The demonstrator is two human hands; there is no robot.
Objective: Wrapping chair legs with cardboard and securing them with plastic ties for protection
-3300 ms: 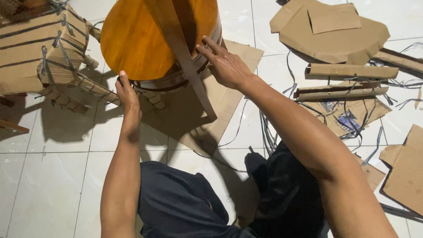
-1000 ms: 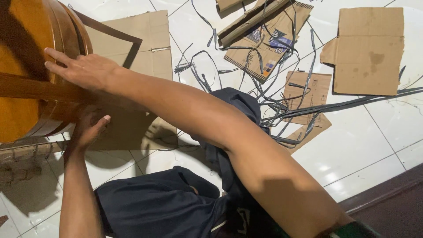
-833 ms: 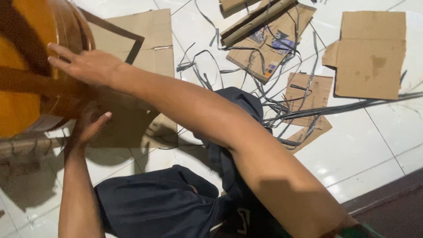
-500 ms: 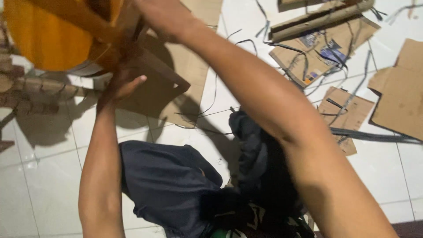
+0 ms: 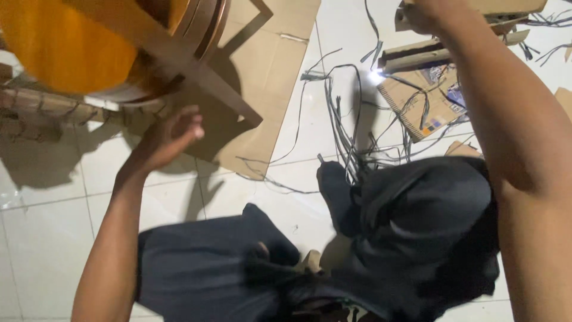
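- My right hand (image 5: 426, 12) has come off the stool (image 5: 89, 48) and swung out toward the cardboard (image 5: 429, 101) and straps (image 5: 351, 119) at the top edge; its fingers are cut off, so I cannot tell their spread.
- My left hand (image 5: 170, 137) has let go too: fingers loose and apart, just below the stool's rim.
- The stool sits tipped at top left, over the flat cardboard sheet (image 5: 268, 71), on the floor (image 5: 47, 226).
- Half a second ago both hands were on it.
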